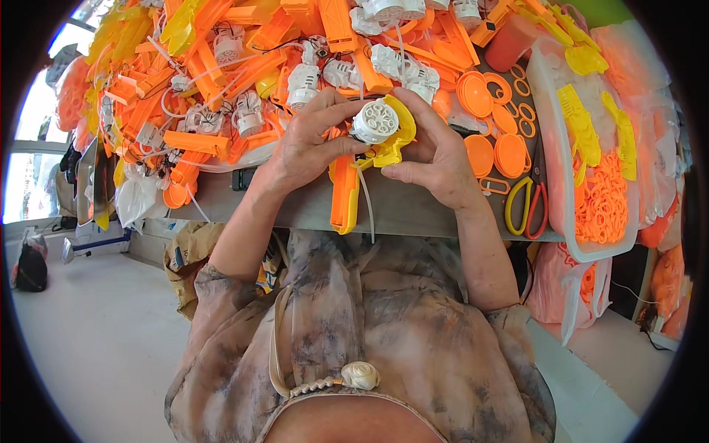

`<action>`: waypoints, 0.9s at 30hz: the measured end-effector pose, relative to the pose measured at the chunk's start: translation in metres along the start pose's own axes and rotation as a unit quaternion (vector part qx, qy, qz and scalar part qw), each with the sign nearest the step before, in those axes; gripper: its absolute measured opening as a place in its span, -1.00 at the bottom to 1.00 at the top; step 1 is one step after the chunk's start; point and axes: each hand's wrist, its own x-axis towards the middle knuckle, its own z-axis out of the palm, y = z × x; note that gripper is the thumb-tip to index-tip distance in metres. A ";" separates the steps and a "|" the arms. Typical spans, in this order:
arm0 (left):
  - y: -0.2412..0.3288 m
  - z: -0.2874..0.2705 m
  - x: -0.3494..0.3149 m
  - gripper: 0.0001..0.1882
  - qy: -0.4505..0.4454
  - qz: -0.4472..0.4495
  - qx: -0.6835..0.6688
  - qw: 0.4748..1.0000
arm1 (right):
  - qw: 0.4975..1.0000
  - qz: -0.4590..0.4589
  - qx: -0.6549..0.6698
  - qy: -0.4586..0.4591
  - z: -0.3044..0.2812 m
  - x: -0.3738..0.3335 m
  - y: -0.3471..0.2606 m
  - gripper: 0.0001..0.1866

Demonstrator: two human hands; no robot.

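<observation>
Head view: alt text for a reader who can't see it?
A person's left hand and right hand hold a yellow-and-orange plastic assembly with a round white part at a grey table. Orange, white and yellow parts pile up beyond; scissors and a translucent bin of orange and yellow pieces are at right.

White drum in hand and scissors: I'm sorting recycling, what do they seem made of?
White drum: probably matte moulded plastic, from its even colour and repeated face pattern. Scissors: smooth handles, likely plastic by their bright yellow and red; dark blades, perhaps metal.
</observation>
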 end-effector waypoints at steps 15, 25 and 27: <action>0.019 0.004 -0.005 -0.38 0.023 -0.033 0.079 0.996 | 0.999 -0.002 -0.022 0.037 0.011 -0.002 -0.001 -0.04; 0.028 0.007 -0.007 -0.41 0.011 0.000 0.134 0.991 | 0.995 -0.031 -0.077 0.054 0.018 -0.012 0.004 -0.03; 0.029 0.010 -0.004 -0.42 0.011 0.021 0.142 0.990 | 0.991 -0.037 -0.119 0.058 0.013 -0.015 0.006 -0.02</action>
